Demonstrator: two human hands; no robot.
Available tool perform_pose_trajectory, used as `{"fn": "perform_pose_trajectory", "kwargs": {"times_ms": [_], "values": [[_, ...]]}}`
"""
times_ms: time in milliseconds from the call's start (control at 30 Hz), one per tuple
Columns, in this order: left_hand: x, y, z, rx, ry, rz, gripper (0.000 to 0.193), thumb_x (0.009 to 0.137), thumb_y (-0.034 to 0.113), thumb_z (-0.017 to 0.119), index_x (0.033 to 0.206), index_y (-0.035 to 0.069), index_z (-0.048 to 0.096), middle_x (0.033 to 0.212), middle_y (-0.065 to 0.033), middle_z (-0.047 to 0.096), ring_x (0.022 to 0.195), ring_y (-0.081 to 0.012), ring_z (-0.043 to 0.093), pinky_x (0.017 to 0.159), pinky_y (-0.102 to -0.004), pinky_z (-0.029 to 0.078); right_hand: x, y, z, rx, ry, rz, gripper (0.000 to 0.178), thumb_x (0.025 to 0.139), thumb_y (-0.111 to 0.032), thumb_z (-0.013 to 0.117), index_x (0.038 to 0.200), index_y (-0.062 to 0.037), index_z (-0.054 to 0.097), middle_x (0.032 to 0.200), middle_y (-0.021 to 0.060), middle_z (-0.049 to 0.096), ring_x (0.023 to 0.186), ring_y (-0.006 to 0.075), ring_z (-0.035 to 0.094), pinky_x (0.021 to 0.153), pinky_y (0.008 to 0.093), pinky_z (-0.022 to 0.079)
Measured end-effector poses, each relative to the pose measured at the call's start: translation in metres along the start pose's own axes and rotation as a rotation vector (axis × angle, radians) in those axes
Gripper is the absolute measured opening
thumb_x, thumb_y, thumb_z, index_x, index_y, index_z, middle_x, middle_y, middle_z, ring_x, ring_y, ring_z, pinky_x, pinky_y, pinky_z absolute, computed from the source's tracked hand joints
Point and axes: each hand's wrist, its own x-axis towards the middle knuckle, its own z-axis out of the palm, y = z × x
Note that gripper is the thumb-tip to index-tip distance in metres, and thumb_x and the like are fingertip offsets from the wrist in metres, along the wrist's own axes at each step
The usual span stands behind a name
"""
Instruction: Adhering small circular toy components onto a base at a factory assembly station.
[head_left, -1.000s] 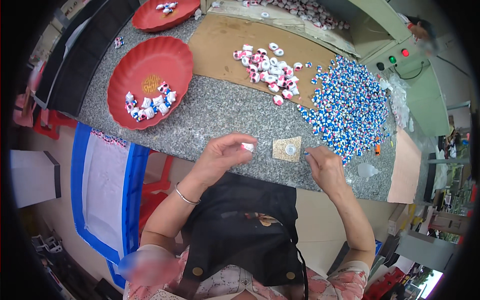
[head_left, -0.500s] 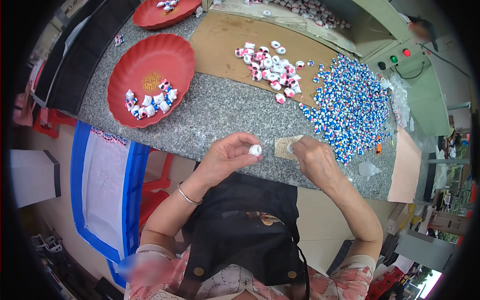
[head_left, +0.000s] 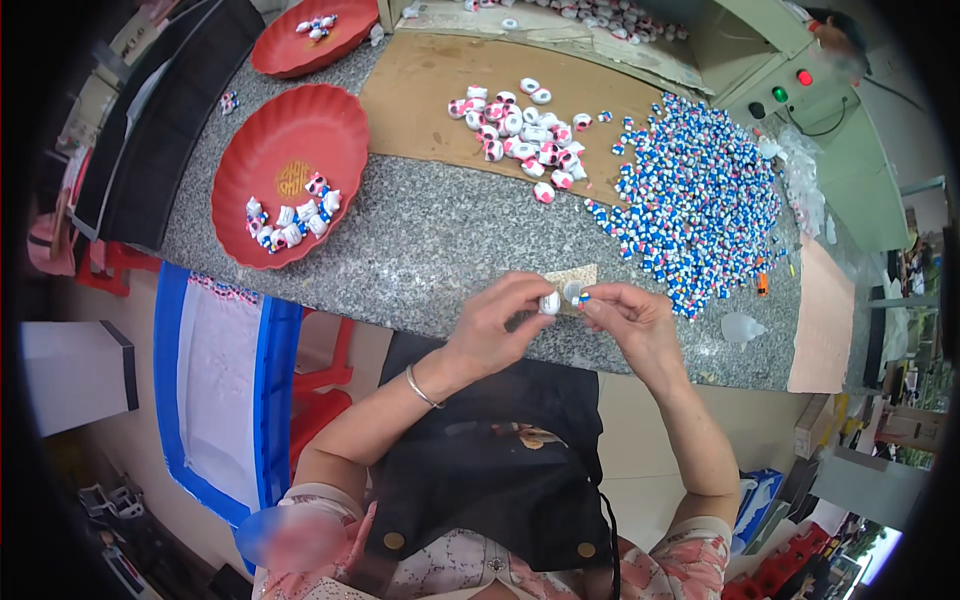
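Note:
Between its thumb and fingers my left hand [head_left: 500, 318] pinches a white figurine head [head_left: 549, 303], a small rounded piece. Close beside it, my right hand [head_left: 635, 325] pinches a tiny blue-and-white figurine body [head_left: 581, 299]. The two pieces are a little apart. Under the fingertips lies a small speckled tan card [head_left: 572, 274] at the counter's near edge, with a round greyish spot on it. A pile of white-and-pink heads [head_left: 530, 135] rests on a brown board, and a wide heap of blue-and-white bodies [head_left: 700, 210] spreads to the right.
Joined figurines lie in a red scalloped bowl [head_left: 290, 120] at left; a second red bowl [head_left: 315, 45] stands behind it. A pale green cabinet [head_left: 850, 170] with buttons borders the back right. A clear squeeze bottle [head_left: 741, 327] lies at right. A blue crate [head_left: 270, 400] sits below left.
My left hand has moved right with the head. My right hand has lifted from the tan card and turned, now showing a body in its fingertips. The head view has shifted slightly.

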Motion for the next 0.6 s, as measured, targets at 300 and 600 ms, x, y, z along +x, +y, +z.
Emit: {"fn": "perform_pose_trajectory", "kwargs": {"times_ms": [300,600], "values": [[0.008,0.016,-0.017,-0.305,-0.325,-0.144,0.027,0.092,0.005,0.066,0.118,0.001,0.068,0.102,-0.0082,0.069,0.083,-0.0112,0.066,0.073,-0.0250,0.055,-0.019,-0.021,0.004,-0.538,-0.068,-0.559,0.014,0.086,0.000,0.070,0.100,0.0001,0.072,0.081,0.0085,0.070,0.073,0.0163,0.067,0.064,0.0279,0.052],[0.001,0.018,-0.016,-0.544,-0.397,-0.499,0.026,0.099,0.008,0.056,0.120,-0.002,0.066,0.105,-0.0158,0.068,0.083,-0.0184,0.071,0.073,-0.0276,0.059,-0.022,-0.015,0.016,-0.461,-0.062,-0.475,0.013,0.085,-0.001,0.071,0.098,-0.0008,0.072,0.081,0.0099,0.069,0.071,0.0186,0.066,0.063,0.0293,0.051]]}}
